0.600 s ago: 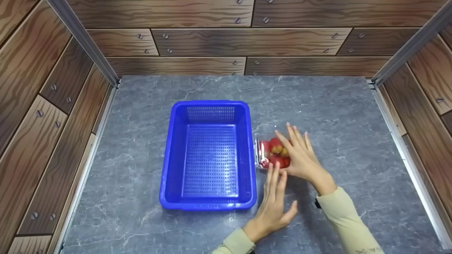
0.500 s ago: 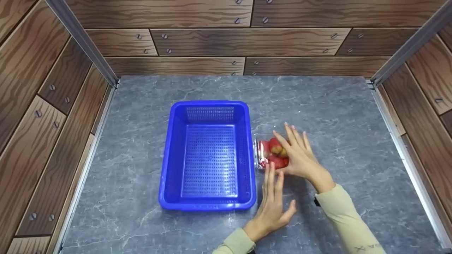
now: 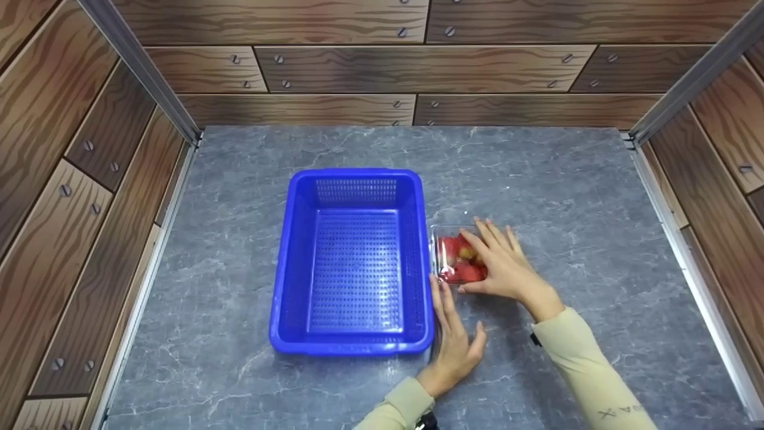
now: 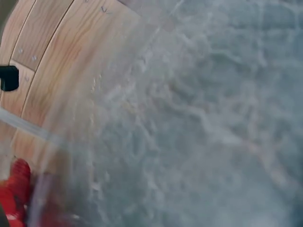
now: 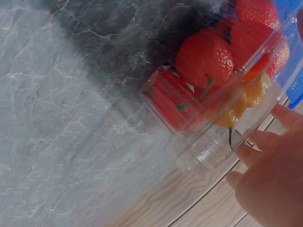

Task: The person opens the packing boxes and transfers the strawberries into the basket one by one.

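A clear plastic box (image 3: 435, 257) lies right against the right side of the blue basket. Through its walls show several red fruits (image 5: 203, 57) and yellow ones (image 5: 232, 111), one with a green stem (image 5: 195, 97). My right hand (image 3: 502, 266) spreads straight fingers over the box's right part, thumb at the near edge; the palm hides that end. My left hand (image 3: 453, 346) reaches straight fingertips to the box's near left corner, beside the basket's rim, thumb held apart. In the left wrist view a red fruit (image 4: 18, 189) shows at the lower left.
The blue plastic basket (image 3: 352, 348), with perforated walls and floor, stands left of both hands. Grey marbled tabletop (image 3: 567, 197) surrounds it. Wood-patterned panels (image 3: 382, 68) close off the back and both sides, with metal rails (image 3: 686, 263) along the edges.
My left hand has shifted left and slightly down, its fingertips now at the box's corner by the basket. My right hand's fingers have come slightly down and nearer over the box.
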Tool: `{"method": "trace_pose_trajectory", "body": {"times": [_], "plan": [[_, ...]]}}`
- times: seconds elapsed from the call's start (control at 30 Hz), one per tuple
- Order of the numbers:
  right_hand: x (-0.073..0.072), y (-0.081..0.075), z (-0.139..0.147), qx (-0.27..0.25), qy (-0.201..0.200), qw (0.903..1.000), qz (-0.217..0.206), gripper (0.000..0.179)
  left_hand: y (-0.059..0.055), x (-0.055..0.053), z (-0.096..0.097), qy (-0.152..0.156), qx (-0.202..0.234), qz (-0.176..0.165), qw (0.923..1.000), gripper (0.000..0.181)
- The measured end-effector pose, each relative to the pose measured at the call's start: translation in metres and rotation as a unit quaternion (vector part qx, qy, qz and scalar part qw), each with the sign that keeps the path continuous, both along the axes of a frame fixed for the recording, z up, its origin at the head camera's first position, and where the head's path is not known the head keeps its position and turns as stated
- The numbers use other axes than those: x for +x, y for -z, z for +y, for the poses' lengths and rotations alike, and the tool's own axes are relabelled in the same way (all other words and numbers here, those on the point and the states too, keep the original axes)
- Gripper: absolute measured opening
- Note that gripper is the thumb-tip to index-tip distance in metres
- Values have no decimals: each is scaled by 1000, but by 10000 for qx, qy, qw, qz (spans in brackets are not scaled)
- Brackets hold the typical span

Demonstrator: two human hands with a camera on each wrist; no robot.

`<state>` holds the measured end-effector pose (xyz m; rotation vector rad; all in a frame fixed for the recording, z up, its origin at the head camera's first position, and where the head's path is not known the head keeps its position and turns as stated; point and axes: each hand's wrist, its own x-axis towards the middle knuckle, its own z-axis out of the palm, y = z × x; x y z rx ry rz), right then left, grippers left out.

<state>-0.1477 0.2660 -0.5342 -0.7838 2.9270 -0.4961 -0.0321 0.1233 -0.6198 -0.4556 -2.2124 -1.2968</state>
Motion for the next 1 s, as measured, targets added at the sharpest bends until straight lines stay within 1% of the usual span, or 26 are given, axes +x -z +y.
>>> {"method": "trace_pose_trajectory", "body": {"times": [0.17, 0.23, 0.33, 0.43, 0.5, 0.57, 0.63, 0.73, 0.8, 0.87, 1.0], "plan": [[-2, 6, 6, -168, -95, 9997, 161, 113, 8, -5, 3, -207, -291, -533, 9979, 104], [-2, 10, 8, -172, -177, 9994, 225, 113, 10, -7, 3, -357, -410, -709, 9960, 105], [-2, 15, 10, -164, -246, 9990, 322, 114, 12, -12, 0, -797, -682, -738, 9917, 105], [-2, 18, 11, -151, -254, 9988, 384, 114, 11, -16, -4, -1308, -979, -624, 9846, 105], [-1, 20, 10, -131, -255, 9986, 437, 114, 9, -18, -7, -1494, -1101, -671, 9803, 103], [-1, 22, 10, -147, -262, 9986, 446, 114, 6, -19, -9, -1535, -1056, -849, 9788, 99], [-1, 22, 9, -175, -255, 9985, 447, 114, 5, -20, -9, -1471, -834, -1107, 9794, 93], [-1, 22, 8, -210, -272, 9985, 433, 116, 4, -21, -8, -1495, -450, -1442, 9772, 83], [-2, 22, 8, -264, -275, 9984, 413, 116, 4, -23, -7, -1521, -333, -1563, 9754, 79], [-2, 21, 7, -333, -268, 9983, 385, 117, 4, -24, -8, -1571, -434, -1588, 9738, 76], [-3, 19, 6, -466, -220, 9982, 292, 115, 1, -26, -15, -1583, -714, -1290, 9763, 77]]}}
